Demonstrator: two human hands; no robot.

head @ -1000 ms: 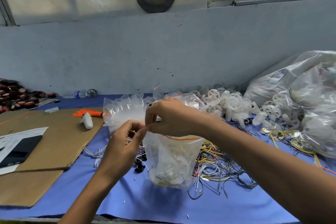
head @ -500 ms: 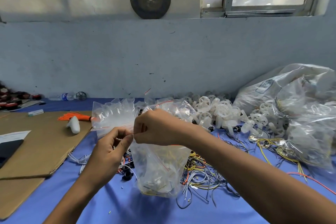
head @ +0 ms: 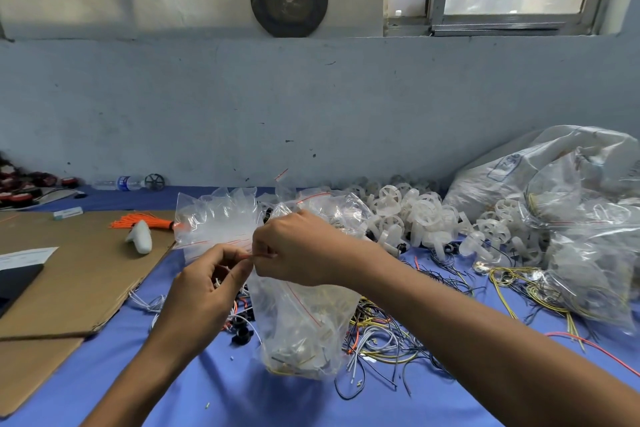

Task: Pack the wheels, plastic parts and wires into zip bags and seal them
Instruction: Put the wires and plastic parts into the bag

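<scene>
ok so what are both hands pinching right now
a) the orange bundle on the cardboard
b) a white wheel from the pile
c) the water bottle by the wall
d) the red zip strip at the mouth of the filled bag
D: the left hand and right hand meet fingertip to fingertip on the red strip at the top of the zip bag, which has wires and parts inside.

Only the person's two arms show. The left hand (head: 207,288) and the right hand (head: 298,250) are bare, with slim fingers and short-trimmed nails where a nail can be made out. The left forearm (head: 138,378) is bare skin from the wrist to the bottom edge of the view. The right forearm (head: 485,340) is likewise bare, appearing broader as it nears the lower right corner. Knuckle ridges stand out on the back of the right hand.
</scene>
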